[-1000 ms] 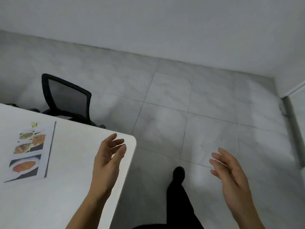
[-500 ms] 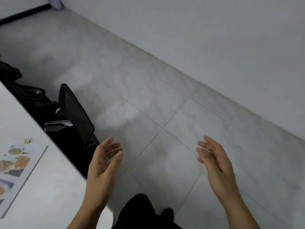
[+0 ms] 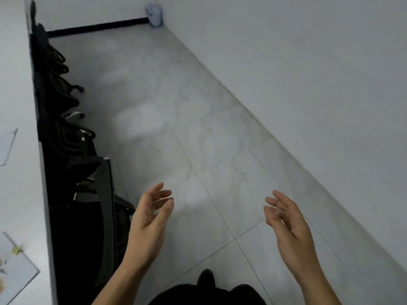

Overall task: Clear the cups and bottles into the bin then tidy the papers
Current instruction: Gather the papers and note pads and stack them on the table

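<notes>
The view swings from the bench [image 3: 19, 194] toward the far bin [image 3: 154, 15], yet the left hand [image 3: 149, 219] and right hand [image 3: 286, 219] keep their grip released, carrying nothing.

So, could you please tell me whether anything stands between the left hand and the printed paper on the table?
Yes: a black chair back, tucked against the table edge, stands between the empty left hand and the printed paper.
</notes>
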### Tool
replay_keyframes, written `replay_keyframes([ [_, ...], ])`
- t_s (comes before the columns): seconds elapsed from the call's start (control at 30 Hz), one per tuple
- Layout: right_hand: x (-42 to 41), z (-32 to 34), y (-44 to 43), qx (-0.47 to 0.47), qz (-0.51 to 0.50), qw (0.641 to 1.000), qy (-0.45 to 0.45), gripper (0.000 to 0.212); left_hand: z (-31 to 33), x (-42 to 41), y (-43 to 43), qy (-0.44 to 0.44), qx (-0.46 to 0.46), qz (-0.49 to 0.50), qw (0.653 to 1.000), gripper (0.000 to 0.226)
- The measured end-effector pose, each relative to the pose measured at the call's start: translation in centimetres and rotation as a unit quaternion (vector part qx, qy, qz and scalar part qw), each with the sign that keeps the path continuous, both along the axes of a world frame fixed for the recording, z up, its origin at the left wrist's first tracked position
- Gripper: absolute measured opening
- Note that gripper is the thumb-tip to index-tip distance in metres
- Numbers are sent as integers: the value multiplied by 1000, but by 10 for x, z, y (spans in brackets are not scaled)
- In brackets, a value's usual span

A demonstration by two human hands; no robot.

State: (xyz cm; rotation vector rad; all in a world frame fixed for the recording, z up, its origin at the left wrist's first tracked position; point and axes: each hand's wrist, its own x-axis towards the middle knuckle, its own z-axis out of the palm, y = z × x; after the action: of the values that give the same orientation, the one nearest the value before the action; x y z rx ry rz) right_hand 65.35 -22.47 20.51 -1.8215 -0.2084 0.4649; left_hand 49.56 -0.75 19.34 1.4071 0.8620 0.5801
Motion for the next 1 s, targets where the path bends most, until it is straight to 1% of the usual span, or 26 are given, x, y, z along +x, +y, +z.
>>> replay_keyframes([
  [0.07,39,5,33,10,7,1000,-10,36,7,29,31,-3,7,15,1000,42],
  [0.13,77,3,71,15,23,1000,-11,36,9,54,61,1,15,36,999,40],
  [0.27,145,-20,159,4,96,995,5,34,-13,94,120,15,0,114,993,38],
  [0.4,215,-41,271,-2,195,980,34,34,-30,133,182,20,-32,237,971,36],
  [0.5,252,-33,364,2,277,959,54,34,-16,148,223,32,-34,321,946,36],
  [0.6,269,-16,458,4,373,926,53,35,6,152,261,31,-21,408,912,38],
  [0.7,261,-6,542,0,468,882,49,36,20,145,285,21,-17,492,870,39],
  [0.83,218,-12,630,-3,567,822,42,36,13,125,307,5,-23,604,797,39],
  [0.9,188,-24,664,-15,607,794,42,36,-3,109,320,-3,-45,645,763,38],
  [1.0,139,-41,708,-36,648,759,42,37,-26,81,348,-17,-70,690,720,37],
])
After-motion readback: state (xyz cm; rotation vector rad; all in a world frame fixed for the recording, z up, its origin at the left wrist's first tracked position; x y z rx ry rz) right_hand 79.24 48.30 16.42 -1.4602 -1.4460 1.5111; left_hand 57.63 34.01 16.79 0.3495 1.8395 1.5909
